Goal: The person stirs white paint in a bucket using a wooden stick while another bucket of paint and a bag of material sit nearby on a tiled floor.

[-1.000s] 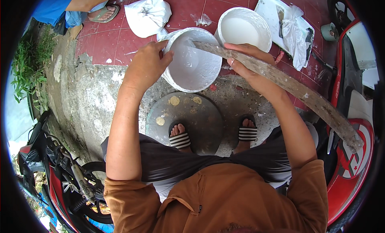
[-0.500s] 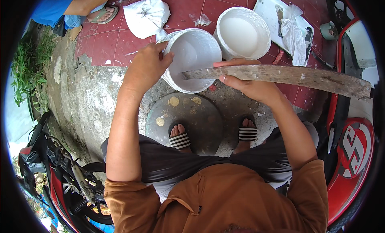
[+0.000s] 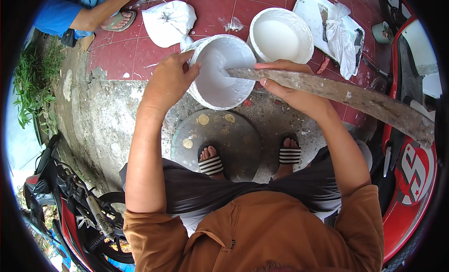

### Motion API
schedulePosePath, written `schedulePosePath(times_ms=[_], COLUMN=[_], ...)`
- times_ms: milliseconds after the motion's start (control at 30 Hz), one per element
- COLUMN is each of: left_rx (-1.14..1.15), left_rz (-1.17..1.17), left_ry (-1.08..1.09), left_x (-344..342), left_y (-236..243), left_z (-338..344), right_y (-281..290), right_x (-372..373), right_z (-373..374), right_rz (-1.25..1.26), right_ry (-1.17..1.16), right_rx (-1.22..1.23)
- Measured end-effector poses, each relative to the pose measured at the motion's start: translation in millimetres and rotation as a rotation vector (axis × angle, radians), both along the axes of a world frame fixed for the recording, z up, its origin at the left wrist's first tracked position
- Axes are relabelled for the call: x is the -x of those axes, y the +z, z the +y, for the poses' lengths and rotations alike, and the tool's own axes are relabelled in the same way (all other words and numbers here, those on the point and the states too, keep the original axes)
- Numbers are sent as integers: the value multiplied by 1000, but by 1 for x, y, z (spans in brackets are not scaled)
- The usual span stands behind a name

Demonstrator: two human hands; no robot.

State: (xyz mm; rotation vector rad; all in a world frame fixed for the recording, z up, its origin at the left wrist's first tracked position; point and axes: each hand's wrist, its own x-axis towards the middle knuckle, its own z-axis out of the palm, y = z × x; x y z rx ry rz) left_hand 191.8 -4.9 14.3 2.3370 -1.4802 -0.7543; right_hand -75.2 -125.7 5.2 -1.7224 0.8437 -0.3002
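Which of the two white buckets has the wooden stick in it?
The left bucket, with the left hand at its rim: the wooden stick in the right hand reaches into it. The right bucket has none.

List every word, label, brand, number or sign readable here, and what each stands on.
Red scooter, right: large white-and-grey letter-like graphic with stars; characters not transcribed.
Same scooter, red edge: small pale marks, too small to read.
Brown shirt: one tiny dark mark on the front, too small to read.
Nearer white bucket, farther white bucket, wooden strip, white sack: no readable text visible.
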Motion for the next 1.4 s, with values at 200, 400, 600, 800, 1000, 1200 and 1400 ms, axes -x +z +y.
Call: schedulePosePath(times_ms=[200,400,600,800,1000,1200,1400], left_rx=[2,5,24,-16,-1,25,-32], left_rz=[6,5,-10,-7,-4,-11,6], left_ry=[-6,10,-27,-23,-16,-20,-6], left_x=[-1,-2,-3,0,-1,-1,2], left_y=[-2,-2,-3,-1,-1,-2,3], left_z=[-1,0,1,0,0,1,-1], right_y=[-4,-2,-7,-4,-10,-6,-4], right_x=[-2,-6,-2,1,-4,-7,0], right_z=[6,10,-3,1,14,3,1], right_rz=[46,25,-66,125,31,-24,20], right_ry=[118,97,-38,94,77,-26,-6], right_rx=[-150,-119,20,14,-105,-1,112])
